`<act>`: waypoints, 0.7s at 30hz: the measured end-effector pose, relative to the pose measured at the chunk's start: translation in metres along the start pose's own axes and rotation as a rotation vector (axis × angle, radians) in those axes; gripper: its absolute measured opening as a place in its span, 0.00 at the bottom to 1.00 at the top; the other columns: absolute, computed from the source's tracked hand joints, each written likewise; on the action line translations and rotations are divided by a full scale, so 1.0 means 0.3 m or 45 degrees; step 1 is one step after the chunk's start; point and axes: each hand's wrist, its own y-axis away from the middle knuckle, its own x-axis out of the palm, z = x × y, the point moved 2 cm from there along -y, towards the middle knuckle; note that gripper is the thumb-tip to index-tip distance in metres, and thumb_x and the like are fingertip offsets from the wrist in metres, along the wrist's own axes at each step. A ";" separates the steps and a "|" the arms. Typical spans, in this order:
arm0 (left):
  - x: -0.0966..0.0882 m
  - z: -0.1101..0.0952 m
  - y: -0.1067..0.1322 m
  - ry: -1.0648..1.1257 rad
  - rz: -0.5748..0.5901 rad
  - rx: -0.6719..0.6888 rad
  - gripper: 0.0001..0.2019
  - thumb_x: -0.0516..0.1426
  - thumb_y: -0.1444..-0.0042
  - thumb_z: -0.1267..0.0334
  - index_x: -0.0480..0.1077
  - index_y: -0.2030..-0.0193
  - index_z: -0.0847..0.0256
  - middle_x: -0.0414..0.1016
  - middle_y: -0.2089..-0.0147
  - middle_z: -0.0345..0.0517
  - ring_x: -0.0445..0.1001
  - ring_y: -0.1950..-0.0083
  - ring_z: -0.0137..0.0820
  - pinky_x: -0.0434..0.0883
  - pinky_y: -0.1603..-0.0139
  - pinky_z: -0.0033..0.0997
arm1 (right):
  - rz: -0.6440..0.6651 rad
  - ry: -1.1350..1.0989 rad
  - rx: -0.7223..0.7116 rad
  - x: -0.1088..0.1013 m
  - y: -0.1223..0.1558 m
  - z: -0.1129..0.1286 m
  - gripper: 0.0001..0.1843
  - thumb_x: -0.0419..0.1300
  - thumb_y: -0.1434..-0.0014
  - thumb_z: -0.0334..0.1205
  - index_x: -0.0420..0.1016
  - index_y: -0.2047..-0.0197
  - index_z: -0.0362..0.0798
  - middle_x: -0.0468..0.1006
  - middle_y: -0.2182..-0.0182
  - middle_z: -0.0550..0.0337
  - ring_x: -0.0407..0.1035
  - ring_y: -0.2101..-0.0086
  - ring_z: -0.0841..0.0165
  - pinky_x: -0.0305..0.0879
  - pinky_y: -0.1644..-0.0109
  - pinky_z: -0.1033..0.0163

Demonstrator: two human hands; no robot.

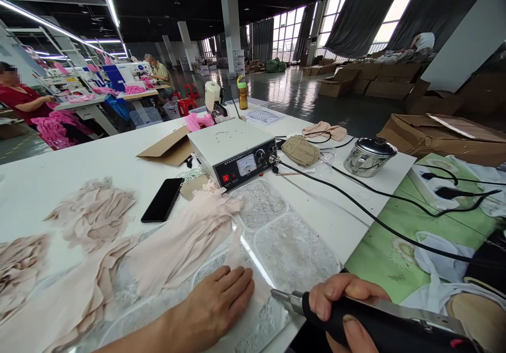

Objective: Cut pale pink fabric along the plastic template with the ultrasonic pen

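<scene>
My right hand [351, 311] is wrapped around a black handheld ultrasonic cutter [379, 321], whose pointed metal tip is directed left. The tip is beside a pale pink fabric strip [255, 282] on a clear, marbled mat [296, 247]. Flat on that strip lies my left hand [215, 305], fingers extended and holding nothing. Just beyond it, a layered pile of pale pink fabric pieces [185, 237] spreads over the mat. More cut fabric [71, 295] runs along the left. Whether the tip touches the strip, I cannot tell.
A white control box [233, 150] with a dial stands behind the mat; its black cable [343, 192] trails right. Nearby are a phone [162, 200], crumpled fabric [97, 211], a lidded steel mug [369, 158] and a bottle [242, 95]. Green cloth [391, 237] with a power strip [430, 187] lies right.
</scene>
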 end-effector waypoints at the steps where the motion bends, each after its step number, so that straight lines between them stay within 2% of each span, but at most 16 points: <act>1: 0.000 -0.001 0.000 -0.007 -0.008 -0.005 0.17 0.41 0.34 0.78 0.68 0.47 0.74 0.74 0.46 0.65 0.73 0.46 0.43 0.72 0.53 0.42 | 0.000 0.000 -0.008 0.000 0.001 -0.001 0.05 0.59 0.40 0.43 0.65 0.62 0.56 0.65 0.71 0.64 0.66 0.75 0.70 0.70 0.71 0.60; 5: -0.006 -0.004 -0.008 0.015 -0.062 -0.004 0.18 0.41 0.34 0.80 0.68 0.47 0.76 0.73 0.46 0.67 0.73 0.48 0.42 0.73 0.56 0.41 | -0.039 0.022 -0.053 0.003 0.004 -0.001 0.05 0.58 0.39 0.43 0.64 0.60 0.55 0.65 0.69 0.63 0.65 0.75 0.70 0.70 0.72 0.58; 11: -0.005 -0.003 -0.010 0.080 -0.035 0.008 0.17 0.41 0.34 0.78 0.67 0.47 0.76 0.76 0.56 0.61 0.74 0.53 0.40 0.71 0.56 0.40 | -0.005 0.015 -0.052 0.003 0.005 0.000 0.05 0.57 0.38 0.42 0.64 0.60 0.55 0.65 0.69 0.64 0.66 0.74 0.71 0.70 0.71 0.59; 21: 0.001 -0.003 -0.009 0.074 0.012 -0.049 0.18 0.44 0.37 0.79 0.63 0.42 0.77 0.74 0.54 0.62 0.73 0.54 0.42 0.70 0.56 0.41 | 0.019 -0.007 -0.070 0.001 0.004 -0.003 0.04 0.56 0.38 0.41 0.65 0.58 0.56 0.66 0.68 0.63 0.67 0.74 0.70 0.71 0.71 0.58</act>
